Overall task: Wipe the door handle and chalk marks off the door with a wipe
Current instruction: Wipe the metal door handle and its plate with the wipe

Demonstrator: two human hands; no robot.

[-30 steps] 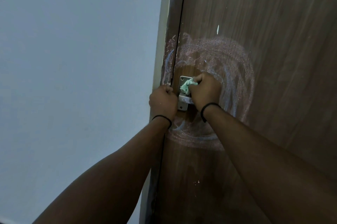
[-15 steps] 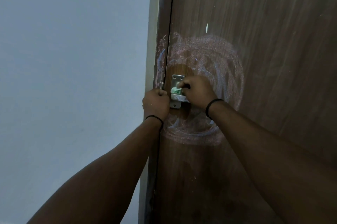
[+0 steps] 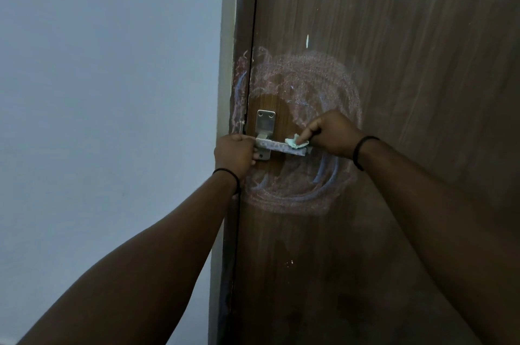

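Observation:
A brown wooden door (image 3: 408, 63) carries a smeared ring of pink and blue chalk marks (image 3: 318, 72) around its metal handle (image 3: 281, 148). The handle's plate (image 3: 266, 121) is screwed near the door's left edge and the lever sticks out to the right. My right hand (image 3: 334, 133) pinches a small pale green wipe (image 3: 295, 142) and presses it on top of the lever near its right end. My left hand (image 3: 235, 155) is curled around the door's edge beside the handle's left end.
A pale blue-grey wall (image 3: 112, 91) fills the left half. The dark door frame (image 3: 239, 35) runs vertically between wall and door, with chalk smears on it next to the handle. A small white fleck (image 3: 307, 41) sits on the door above the chalk ring.
My right hand has slid the wipe from the handle's plate rightward along the lever, uncovering the plate and lever. My left hand has stayed at the door's edge.

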